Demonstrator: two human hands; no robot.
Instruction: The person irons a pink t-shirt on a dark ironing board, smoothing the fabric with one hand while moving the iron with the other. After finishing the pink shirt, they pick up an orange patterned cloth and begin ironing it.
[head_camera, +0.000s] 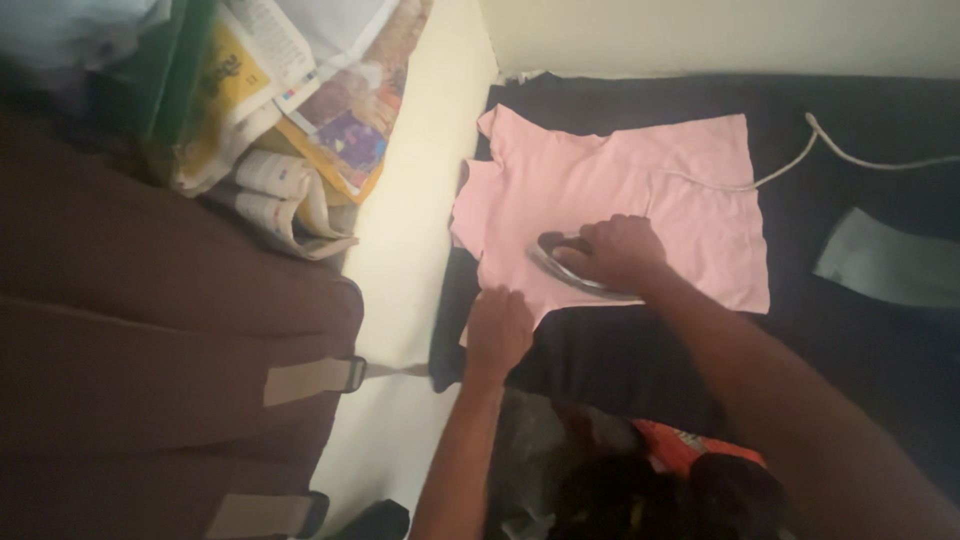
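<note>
Our right hand is closed around the iron on the pink shirt — our left hand, fingers flat and holding nothing, presses its lower edge. The shirt lies spread on a dark cloth.

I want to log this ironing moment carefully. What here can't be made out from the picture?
- Head view: the iron is mostly hidden under the right hand; its handle can't be seen.
- The cord runs off the right edge; its end is cut off.
- The pink shirt corner under the left hand is covered.
- The papers at the top left are blurred.
</note>
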